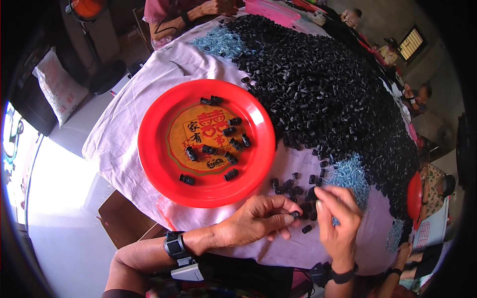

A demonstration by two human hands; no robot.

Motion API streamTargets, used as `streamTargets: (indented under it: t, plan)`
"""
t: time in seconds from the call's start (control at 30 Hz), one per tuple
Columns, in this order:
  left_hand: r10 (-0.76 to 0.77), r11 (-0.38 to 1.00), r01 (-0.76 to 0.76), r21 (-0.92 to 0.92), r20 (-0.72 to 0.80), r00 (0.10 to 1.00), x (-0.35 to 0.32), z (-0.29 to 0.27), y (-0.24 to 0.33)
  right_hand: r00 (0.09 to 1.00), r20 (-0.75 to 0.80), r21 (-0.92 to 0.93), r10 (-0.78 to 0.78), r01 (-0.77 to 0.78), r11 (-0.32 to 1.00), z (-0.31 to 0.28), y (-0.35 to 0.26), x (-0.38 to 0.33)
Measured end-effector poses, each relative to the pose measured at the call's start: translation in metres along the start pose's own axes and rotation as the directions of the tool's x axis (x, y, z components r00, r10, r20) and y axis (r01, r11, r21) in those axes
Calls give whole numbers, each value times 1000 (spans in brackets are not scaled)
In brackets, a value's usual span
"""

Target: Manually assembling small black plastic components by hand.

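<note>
Small black cylindrical plastic piece (294, 214) is sitting in your left hand (259, 217), clamped between thumb and fingertip, over the pale lilac cloth (288, 252), near the round red plastic tray (149, 141). Your right hand (340, 218) is hovering just beside it, thumb and forefinger nearly meeting; can't tell if they're gripping anything. Probably you're handling something light, stiff, slightly slippery; best pinching its curved sides.

below fingers (283, 200): cloth-covered table (119, 124), pale pink. left of fingers: pale smooth floor (57, 238), strong white glare (55, 169) on it. far beyond fingers, to right side: grey wall (387, 20) with barred, brightly lit window (413, 44).
</note>
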State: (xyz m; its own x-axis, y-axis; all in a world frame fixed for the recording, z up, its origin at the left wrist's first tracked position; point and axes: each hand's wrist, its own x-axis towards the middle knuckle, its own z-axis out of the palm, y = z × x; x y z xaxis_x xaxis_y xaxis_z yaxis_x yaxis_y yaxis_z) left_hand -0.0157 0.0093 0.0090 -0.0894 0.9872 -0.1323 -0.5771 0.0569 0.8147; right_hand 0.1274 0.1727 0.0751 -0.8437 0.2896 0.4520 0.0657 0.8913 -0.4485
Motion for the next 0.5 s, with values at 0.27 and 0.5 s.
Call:
streamTargets:
  t: [0.27, 0.5]
  plan:
    - [-37, 994, 39, 98, -22, 999, 2, 0, -2, 984, 179, -110, 7, 13, 994, 39, 37, 35]
    - [-6, 997, 10, 74, -59, 998, 0, 0, -4, 989, 140, 72, 52, -63, 995, 37, 35, 29]
